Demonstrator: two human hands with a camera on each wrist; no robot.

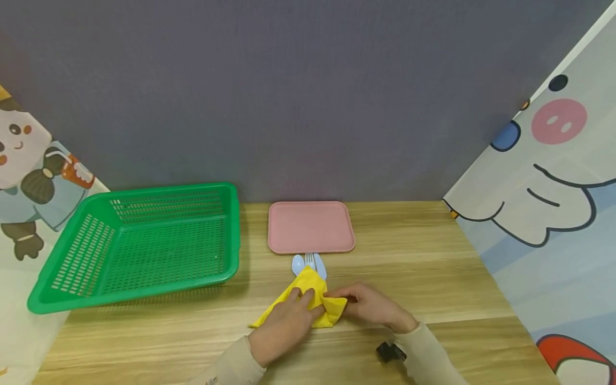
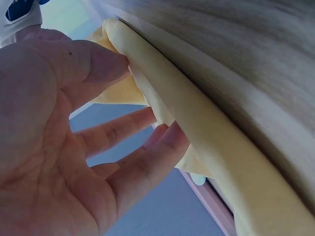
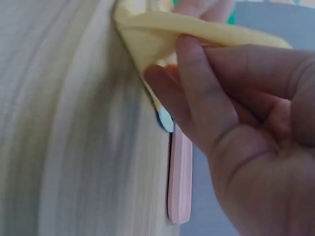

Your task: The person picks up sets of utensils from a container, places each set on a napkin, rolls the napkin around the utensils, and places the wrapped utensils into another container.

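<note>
A yellow cloth napkin (image 1: 313, 279) lies partly folded on the wooden table. From under its far edge poke the heads of a light-blue spoon (image 1: 298, 263), fork (image 1: 309, 261) and knife (image 1: 320, 266), their handles hidden by the cloth. My left hand (image 1: 289, 323) rests on the napkin with fingers spread, pressing it down; the left wrist view shows thumb and fingertips against the fabric. To its right, my right hand (image 1: 372, 307) pinches the napkin's right flap, raised off the table, between thumb and fingers. In the right wrist view that flap (image 3: 221, 30) stretches across the fingertips.
Just beyond the cutlery sits a pink rectangular tray (image 1: 312, 227). A large green plastic basket (image 1: 163, 251) stands at the left. A grey partition (image 1: 308, 101) rises along the back of the table, and a small black object (image 1: 391, 352) shows by the right sleeve.
</note>
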